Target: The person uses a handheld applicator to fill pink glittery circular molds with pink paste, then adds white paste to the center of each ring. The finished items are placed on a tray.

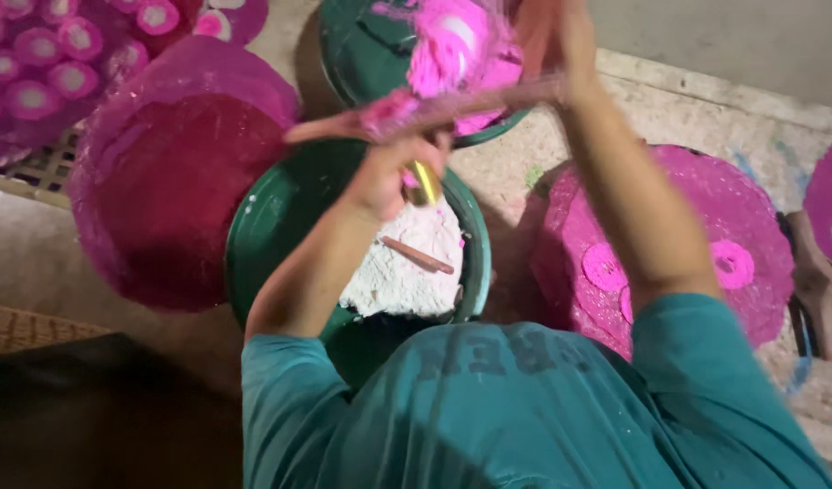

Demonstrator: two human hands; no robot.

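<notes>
I see my left hand (pixel 386 177) closed around a long pink-smeared stick (pixel 434 109), which runs crosswise above the near green bowl (pixel 253 244) of white paste (pixel 402 267). My right hand (pixel 561 41) grips the stick's other end beside a blurred lump of bright pink paste (pixel 452 45) over the far green bowl (pixel 352 45). A small brownish stick (pixel 418 255) lies on the white paste. Pink round discs (pixel 697 217) lie on either side.

One head-worn camera looks steeply down (close in) over the green bowl (pixel 253 235).
</notes>
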